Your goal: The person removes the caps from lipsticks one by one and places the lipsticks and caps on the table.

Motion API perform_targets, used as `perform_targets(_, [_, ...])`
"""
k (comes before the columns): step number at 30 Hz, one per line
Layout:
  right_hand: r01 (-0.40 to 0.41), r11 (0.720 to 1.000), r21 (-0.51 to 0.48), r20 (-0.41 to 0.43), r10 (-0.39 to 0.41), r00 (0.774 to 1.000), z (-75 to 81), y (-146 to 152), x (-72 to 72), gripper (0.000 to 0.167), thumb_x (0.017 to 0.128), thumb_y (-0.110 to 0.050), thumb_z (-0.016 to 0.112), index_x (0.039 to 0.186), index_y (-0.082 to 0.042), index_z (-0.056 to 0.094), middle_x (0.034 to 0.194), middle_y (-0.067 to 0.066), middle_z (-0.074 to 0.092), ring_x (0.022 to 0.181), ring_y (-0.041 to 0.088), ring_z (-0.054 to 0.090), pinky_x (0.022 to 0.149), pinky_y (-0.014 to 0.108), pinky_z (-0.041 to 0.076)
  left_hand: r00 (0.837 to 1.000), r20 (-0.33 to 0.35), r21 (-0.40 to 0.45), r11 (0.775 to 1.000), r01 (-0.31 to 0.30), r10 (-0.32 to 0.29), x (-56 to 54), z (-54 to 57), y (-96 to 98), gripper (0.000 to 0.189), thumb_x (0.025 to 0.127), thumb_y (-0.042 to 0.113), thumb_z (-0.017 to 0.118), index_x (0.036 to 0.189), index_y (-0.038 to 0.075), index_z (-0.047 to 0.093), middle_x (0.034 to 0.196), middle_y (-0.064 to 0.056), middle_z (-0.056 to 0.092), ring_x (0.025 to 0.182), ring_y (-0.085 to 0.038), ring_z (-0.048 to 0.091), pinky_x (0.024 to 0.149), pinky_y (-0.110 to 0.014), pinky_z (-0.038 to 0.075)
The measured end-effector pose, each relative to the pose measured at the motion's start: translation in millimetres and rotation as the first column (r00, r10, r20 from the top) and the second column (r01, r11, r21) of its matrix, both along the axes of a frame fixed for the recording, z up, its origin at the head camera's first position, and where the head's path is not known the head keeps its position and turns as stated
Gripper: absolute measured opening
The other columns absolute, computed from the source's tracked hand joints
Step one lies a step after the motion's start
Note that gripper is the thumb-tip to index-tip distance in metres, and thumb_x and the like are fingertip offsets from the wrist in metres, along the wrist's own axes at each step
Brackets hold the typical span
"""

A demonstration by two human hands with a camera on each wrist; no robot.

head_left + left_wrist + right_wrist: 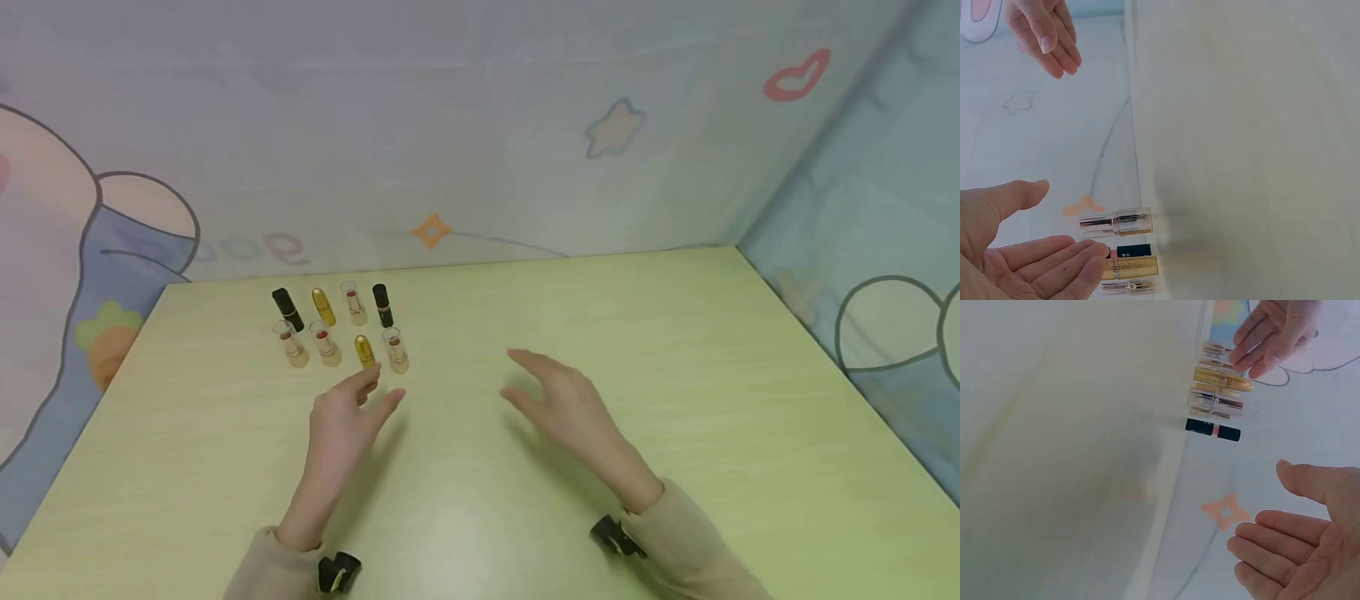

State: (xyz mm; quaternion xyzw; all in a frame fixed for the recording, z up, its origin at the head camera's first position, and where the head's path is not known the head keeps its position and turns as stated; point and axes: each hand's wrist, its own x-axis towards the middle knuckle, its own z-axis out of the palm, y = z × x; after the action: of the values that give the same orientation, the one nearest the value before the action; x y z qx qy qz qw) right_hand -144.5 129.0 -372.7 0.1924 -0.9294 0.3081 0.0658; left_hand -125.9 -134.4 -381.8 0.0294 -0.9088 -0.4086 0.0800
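Note:
Several lipstick tubes stand in two rows on the table's left part. In the back row are a black lipstick [287,309], a gold lipstick [324,307], a clear-capped lipstick [354,304] and another black lipstick [382,306]. The front row has clear-capped lipsticks and a gold lipstick [364,351]. My left hand [343,421] hovers just before the front row, thumb and fingers apart, holding nothing. Its fingertips overlap the front gold lipstick in the head view; whether they touch it I cannot tell. Farther right, my right hand [573,408] is above the table with its fingers extended, also holding nothing.
The pale yellow-green table [480,517] meets a printed cloth backdrop [480,125] at its back edge. More printed cloth [900,208] hangs along the right side. A black wrist device [339,572] sits at the left sleeve, and another black device [617,536] at the right.

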Motion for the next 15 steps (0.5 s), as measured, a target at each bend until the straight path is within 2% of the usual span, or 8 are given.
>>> perform_targets(9, [0.010,0.997,-0.082,0.085,-0.003,0.996,3.7,-10.4,-10.2,0.048,0.091,-0.033,0.065,0.133,-0.010,0.057,0.134,0.010,0.060,0.127,0.030,0.055,0.106,0.047,0.043,0.993,0.114,0.125,0.992,-0.001,-0.013,-14.6,-2.2,-4.6,0.053,0.087,0.022,0.070,0.132,-0.001,0.055,0.132,-0.019,0.059,0.118,-0.034,0.061,0.097,-0.044,0.050])
perform_targets(15, [0.000,0.992,-0.125,0.123,0.016,0.992,3.4,-17.7,-17.4,0.047,0.091,-0.032,0.065,0.131,-0.010,0.059,0.134,0.008,0.060,0.128,0.027,0.054,0.107,0.045,0.043,0.985,0.172,0.144,0.990,-0.007,-0.018,-22.1,-7.4,-4.9,0.056,0.087,0.021,0.070,0.135,-0.002,0.051,0.137,-0.019,0.054,0.124,-0.034,0.056,0.101,-0.045,0.047])
